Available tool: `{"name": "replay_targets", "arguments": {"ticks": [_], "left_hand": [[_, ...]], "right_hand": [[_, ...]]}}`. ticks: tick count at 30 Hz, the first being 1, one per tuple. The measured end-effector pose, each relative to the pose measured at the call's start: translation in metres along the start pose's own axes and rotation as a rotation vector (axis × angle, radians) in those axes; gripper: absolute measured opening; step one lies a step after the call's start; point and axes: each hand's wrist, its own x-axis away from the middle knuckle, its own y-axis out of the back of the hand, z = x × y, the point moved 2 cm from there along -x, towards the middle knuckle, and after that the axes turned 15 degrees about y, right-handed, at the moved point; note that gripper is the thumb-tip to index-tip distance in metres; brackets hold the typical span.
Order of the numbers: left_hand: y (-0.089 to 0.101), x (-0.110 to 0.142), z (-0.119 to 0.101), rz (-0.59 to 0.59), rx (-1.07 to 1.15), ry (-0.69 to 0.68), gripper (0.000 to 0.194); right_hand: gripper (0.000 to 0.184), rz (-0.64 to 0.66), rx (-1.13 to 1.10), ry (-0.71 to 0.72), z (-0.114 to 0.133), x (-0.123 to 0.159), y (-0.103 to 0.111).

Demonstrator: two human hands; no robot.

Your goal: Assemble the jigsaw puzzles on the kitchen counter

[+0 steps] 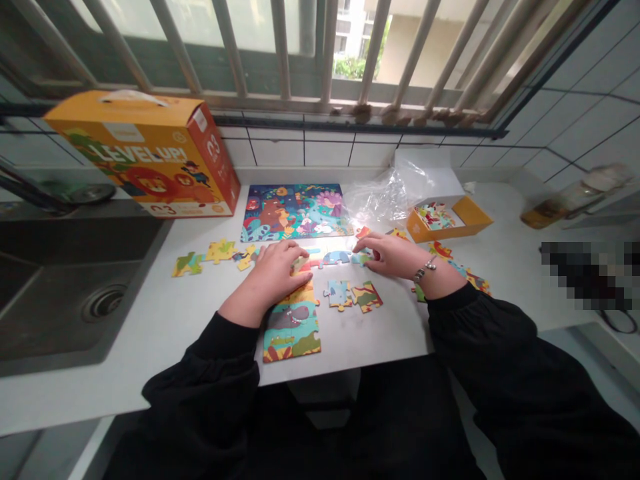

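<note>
My left hand [277, 270] rests over the upper left part of a joined jigsaw puzzle [293, 323], which shows a grey hippo. Its thumb and forefinger are apart, with puzzle surface showing between them. My right hand [387, 255] pinches a blue-green puzzle piece [361, 258] at the right end of the top row. Beside its fingertips in that row lies a piece with a blue animal [336, 258]. Below, between the hands, lie a light blue elephant piece [339, 295] and a green-brown piece [367, 297]. Whether the pinched piece interlocks with the row I cannot tell.
Loose pieces [220, 251] lie at left; others [440, 251] lie beyond my right wrist. Behind are a picture sheet [297, 212], an orange puzzle box [150, 160], clear plastic wrap [385, 193] and a small open box [453, 230]. A sink [75, 293] borders the counter at left.
</note>
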Motion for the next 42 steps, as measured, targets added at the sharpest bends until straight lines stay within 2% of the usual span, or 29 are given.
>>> {"name": "replay_targets", "arguments": {"ticks": [7,13,18,24,30,37,40,42], "left_hand": [[0.0,0.0,0.003,0.02,0.036,-0.024,0.04],[0.002,0.0,0.002,0.03,0.031,-0.032,0.039],[0.001,0.0,0.003,0.025,0.026,-0.038,0.039],[0.003,0.001,-0.001,0.029,0.02,-0.026,0.039],[0.004,0.003,-0.004,0.019,0.024,-0.04,0.039],[0.007,0.0,0.004,-0.053,0.072,-0.031,0.032],[0.009,-0.002,0.006,-0.047,0.064,-0.026,0.029],[0.01,-0.002,0.006,-0.047,0.055,-0.025,0.03]], "right_hand": [[0.05,-0.04,-0.015,0.013,0.012,-0.006,0.003],[0.036,0.029,-0.024,0.066,0.006,-0.014,0.0],[0.039,0.022,0.031,0.088,-0.002,-0.015,0.001],[0.033,0.025,0.16,0.037,0.015,-0.01,-0.012],[0.029,-0.089,0.195,-0.074,0.038,0.002,-0.031],[0.027,-0.188,0.119,-0.079,0.024,0.002,-0.042],[0.032,-0.235,0.11,-0.052,0.026,0.002,-0.039],[0.038,-0.348,0.124,-0.048,0.03,0.009,-0.025]]}}
